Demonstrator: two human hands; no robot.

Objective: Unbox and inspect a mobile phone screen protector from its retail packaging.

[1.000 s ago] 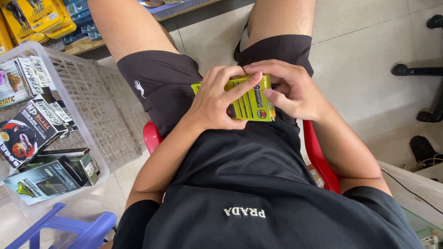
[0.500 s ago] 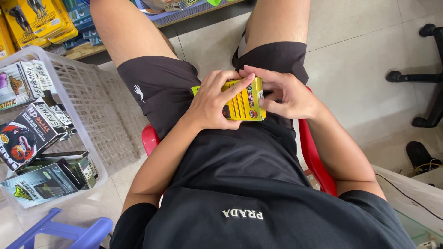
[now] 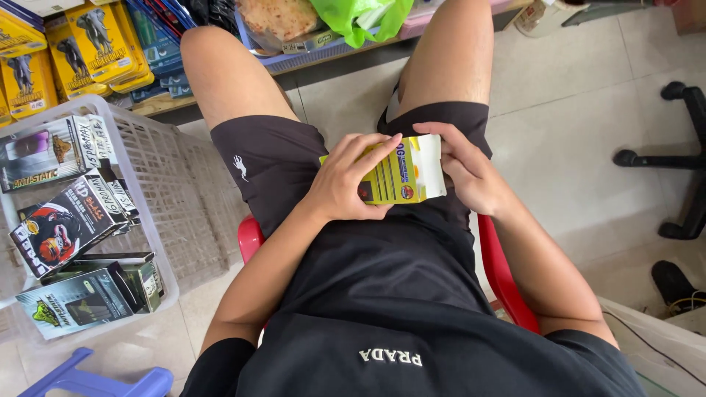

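- Packet (image 3: 401, 176), yellow and flat, small cardboard, sits over the seated person's lap, held between both hands just above the black shorts (image 3: 279, 162).
- Left hand (image 3: 346, 180) is clamped on the packet's near-left side, fingers spread across its front face and thumb under it.
- Right hand (image 3: 467, 173) is closed on the packet's white end flap, fingertips at the top edge.
- It looks light and thin-walled, stiff enough to keep its shape yet easy to crush; I'd judge the long edges the safest hold, not the loose flap.
- Left of the packet stands a white plastic basket (image 3: 158, 198) with dark boxed goods (image 3: 62, 228) in it.
- Beyond the packet, a low shelf (image 3: 169, 103) carries more yellow packs (image 3: 95, 40).
- Under the person is a red chair (image 3: 500, 272); right of the packet, a black chair base (image 3: 676, 162) on the tiled floor.
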